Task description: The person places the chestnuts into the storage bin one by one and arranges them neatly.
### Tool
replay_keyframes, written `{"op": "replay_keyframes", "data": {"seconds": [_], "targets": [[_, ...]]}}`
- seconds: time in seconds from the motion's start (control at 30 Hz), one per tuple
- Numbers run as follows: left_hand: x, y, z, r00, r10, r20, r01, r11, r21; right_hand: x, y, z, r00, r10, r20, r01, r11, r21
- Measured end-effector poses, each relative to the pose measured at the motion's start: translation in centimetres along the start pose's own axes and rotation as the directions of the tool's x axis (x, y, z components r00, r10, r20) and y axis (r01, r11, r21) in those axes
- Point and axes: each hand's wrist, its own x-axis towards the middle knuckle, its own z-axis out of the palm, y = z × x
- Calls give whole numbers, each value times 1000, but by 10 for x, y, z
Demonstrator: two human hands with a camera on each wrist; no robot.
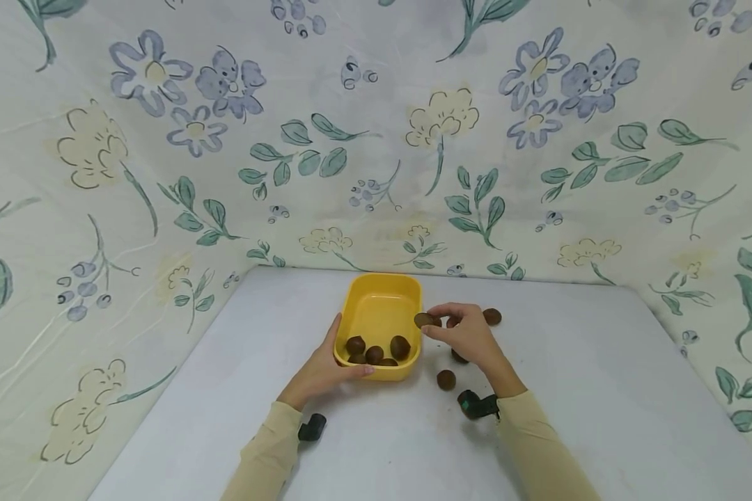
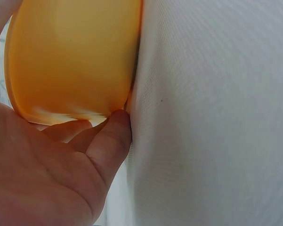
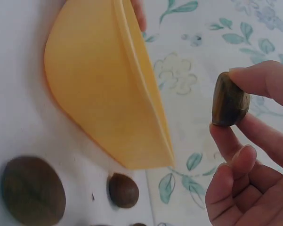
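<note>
Head view: yellow tub on white counter, brown nuts gathered at its near end. Left hand clamped on tub's near-left corner; right hand pinching one held nut at the right rim. Loose nuts on counter, right of tub. Likely faults: held nut dropped outside, from release short of the rim; tub tipped, from uneven left-hand pull. No legible brand, label or writing.

Left wrist view: left hand against tub wall, low by counter; no markings.

Right wrist view: held nut between thumb and fingertips, apart from tub; possible slip, from slight contact on rounded shell; no lettering.
</note>
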Motion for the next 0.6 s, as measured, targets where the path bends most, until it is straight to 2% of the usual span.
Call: {"op": "replay_keyframes", "data": {"seconds": [0.23, 0.4, 0.6], "targets": [[0, 1, -1, 1000, 3, -4, -3, 1000, -2, 7, -11, 18, 998, -29, 58, 26, 999, 47], [0, 1, 0, 1000, -1, 3, 1, 1000, -11, 15, -14, 33, 999, -9, 47, 9, 1000, 0], [-1, 1, 0, 1000, 10, 2, -10, 1000, -20, 23, -18, 51, 998, -37, 48, 36, 999, 8]]}}
